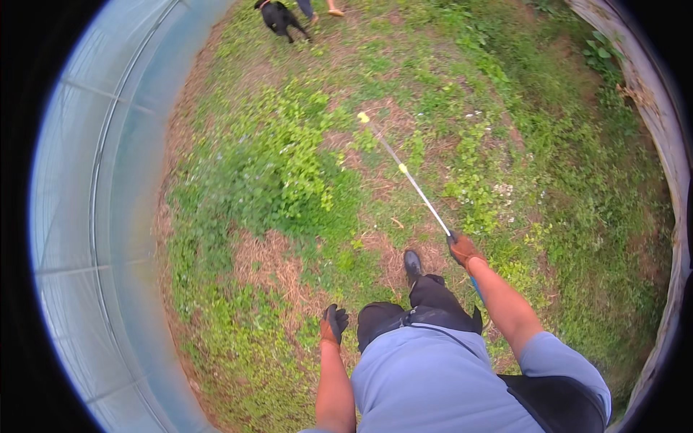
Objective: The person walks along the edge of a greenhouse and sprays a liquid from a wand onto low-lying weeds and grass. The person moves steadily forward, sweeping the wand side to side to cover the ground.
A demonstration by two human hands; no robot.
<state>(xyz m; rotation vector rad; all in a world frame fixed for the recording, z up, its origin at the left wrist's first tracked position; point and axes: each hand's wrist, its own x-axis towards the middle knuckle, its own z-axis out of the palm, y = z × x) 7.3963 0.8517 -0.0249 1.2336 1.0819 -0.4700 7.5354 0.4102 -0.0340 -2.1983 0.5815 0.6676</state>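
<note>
My right hand [463, 250], in a brown and dark work glove, is closed around the near end of a long thin metal spray wand [426, 199]. The wand reaches forward and left over the weeds, with a yellow fitting [403, 168] partway along and a yellow tip [363, 117] at its far end. A short blue length, perhaps a hose or handle, shows beneath my right wrist. On the other side, my left hand [333, 323], gloved the same way, hangs beside my left thigh with its fingers loosely bent and nothing visible in it.
Green weeds [281, 166] and dry straw [271, 267] cover the ground. Clear plastic sheeting on metal tubes [101, 202] curves along the left; a pale sheet edge [660, 108] bounds the right. At the far end, a black dog [278, 18] stands near a person's legs [309, 9].
</note>
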